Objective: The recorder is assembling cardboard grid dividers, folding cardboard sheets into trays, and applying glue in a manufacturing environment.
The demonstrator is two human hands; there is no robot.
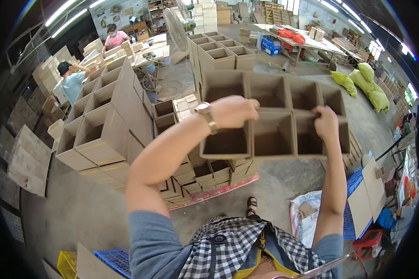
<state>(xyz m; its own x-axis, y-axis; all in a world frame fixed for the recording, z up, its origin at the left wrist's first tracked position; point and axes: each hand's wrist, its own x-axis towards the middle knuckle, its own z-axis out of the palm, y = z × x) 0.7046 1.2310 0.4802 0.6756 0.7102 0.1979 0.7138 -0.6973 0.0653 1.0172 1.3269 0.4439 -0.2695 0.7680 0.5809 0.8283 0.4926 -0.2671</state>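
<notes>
Both hands hold up a brown compartment box [272,132], its open cells in two rows facing up towards me. My left hand [235,111], with a watch on its wrist, is closed over a divider near the middle of the box. Near the right end, my right hand [327,122] grips another divider. Beneath the raised box stands a low stack of similar boxes [221,174] on a red-edged base, partly hidden by my left arm and the box.
Tall stacks of compartment boxes [111,132] rise at left, with another stack [219,63] ahead beside a fan [174,29]. Two people work at far left tables. Yellow-green sacks [370,86] lie at right. A white sack [305,214] and red stool [368,242] are nearer.
</notes>
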